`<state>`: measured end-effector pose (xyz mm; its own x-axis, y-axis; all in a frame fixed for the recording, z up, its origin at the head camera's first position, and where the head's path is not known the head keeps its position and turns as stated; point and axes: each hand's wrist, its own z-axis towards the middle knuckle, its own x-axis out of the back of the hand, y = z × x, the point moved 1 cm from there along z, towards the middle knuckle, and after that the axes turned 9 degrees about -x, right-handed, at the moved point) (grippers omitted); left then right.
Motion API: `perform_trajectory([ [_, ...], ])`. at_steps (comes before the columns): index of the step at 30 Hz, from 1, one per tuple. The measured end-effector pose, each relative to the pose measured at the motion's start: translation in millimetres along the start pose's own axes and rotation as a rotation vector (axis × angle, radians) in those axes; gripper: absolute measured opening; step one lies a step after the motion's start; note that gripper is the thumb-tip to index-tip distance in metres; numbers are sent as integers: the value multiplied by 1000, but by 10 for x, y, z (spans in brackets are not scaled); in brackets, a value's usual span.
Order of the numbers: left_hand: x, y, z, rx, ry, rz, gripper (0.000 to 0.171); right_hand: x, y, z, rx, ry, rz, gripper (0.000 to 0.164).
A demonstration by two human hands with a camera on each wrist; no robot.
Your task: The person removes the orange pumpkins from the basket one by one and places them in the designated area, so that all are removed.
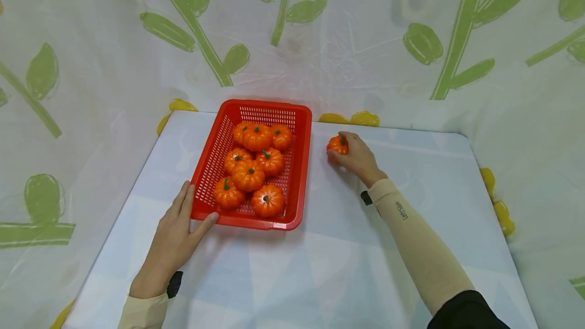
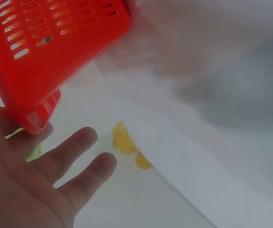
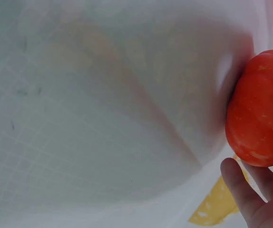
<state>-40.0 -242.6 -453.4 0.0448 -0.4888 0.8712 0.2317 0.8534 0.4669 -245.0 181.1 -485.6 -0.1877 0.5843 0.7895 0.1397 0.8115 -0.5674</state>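
A small orange pumpkin (image 1: 337,144) with a green stem is held between the thumb and fingers of my right hand (image 1: 359,160), just right of the basket. In the right wrist view the same pumpkin (image 3: 260,109) fills the right edge, with fingertips at its underside. My left hand (image 1: 171,237) rests against the near left corner of a red plastic basket (image 1: 300,176), its fingers straight along the side and the thumb at the front rim. Several more pumpkins (image 1: 248,175) lie in the basket, some stacked on others. In the left wrist view the outer fingers spread apart, off the basket wall (image 2: 65,47).
The basket stands on a pale blue and white patterned table (image 1: 365,268), left of its middle near the back edge. Behind and beside the table hangs a whitish sheet (image 1: 365,65) printed with green leaves and yellow flowers.
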Motion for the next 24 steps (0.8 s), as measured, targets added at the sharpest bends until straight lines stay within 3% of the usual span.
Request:
perform_trajectory([
  [8, 4, 10, -2, 7, -7, -2, 97, 15, 20, 12, 33, 7, -5, 81],
  [12, -2, 4, -1, 10, -11, -7, 96, 50, -32, -3, 61, 52, 22, 81],
  [18, -19, -11, 3, 16, -10, -1, 97, 142, -273, -66, 174, 148, 57, 80],
  [24, -5, 5, 1, 25, -18, -18, 96, 185, -610, -197, 292, 172, 104, 80],
])
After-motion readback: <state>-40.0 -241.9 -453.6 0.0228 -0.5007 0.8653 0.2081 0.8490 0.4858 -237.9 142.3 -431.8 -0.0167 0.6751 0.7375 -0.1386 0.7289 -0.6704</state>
